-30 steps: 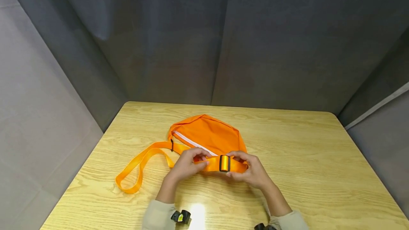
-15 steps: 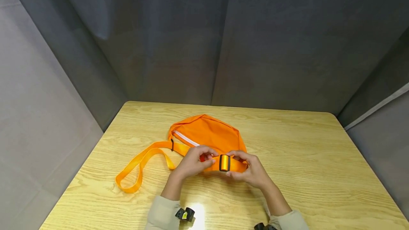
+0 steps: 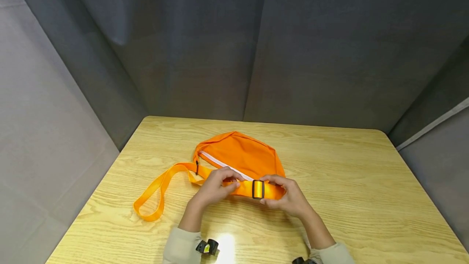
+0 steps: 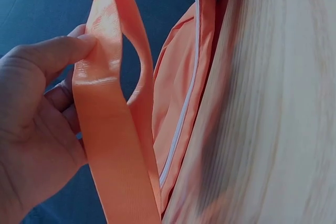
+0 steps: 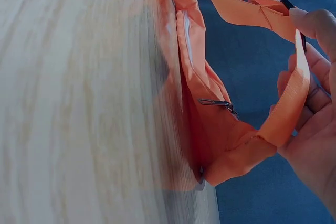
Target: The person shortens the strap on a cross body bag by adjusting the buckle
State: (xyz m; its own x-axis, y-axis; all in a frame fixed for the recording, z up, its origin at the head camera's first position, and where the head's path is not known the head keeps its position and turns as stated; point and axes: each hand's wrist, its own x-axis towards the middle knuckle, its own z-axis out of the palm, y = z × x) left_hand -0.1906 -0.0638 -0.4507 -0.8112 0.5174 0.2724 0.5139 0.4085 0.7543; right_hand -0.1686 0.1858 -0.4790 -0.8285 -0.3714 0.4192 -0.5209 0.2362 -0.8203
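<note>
An orange waist bag (image 3: 238,154) lies on the table with its white zipper (image 3: 223,164) toward me. My left hand (image 3: 213,190) pinches the bag's orange strap (image 3: 242,189) between thumb and fingers, left of the black slider buckle (image 3: 258,189). At that buckle's right side, my right hand (image 3: 287,195) holds the strap between thumb and fingers. The left wrist view shows the left thumb on the flat webbing (image 4: 113,129). In the right wrist view the right thumb is at the buckle's edge, and a metal zipper pull (image 5: 214,102) hangs below.
A loop of strap (image 3: 148,215) trails over the wooden table (image 3: 348,182) to the left. Another black ring (image 3: 197,168) joins the strap at the bag's left end. Dark grey curtains (image 3: 190,52) stand behind the table.
My left hand slid right toward the buckle, then back left along the strap. The strap's inner strand has drawn closer to the left ring. My right hand stays nearly still.
</note>
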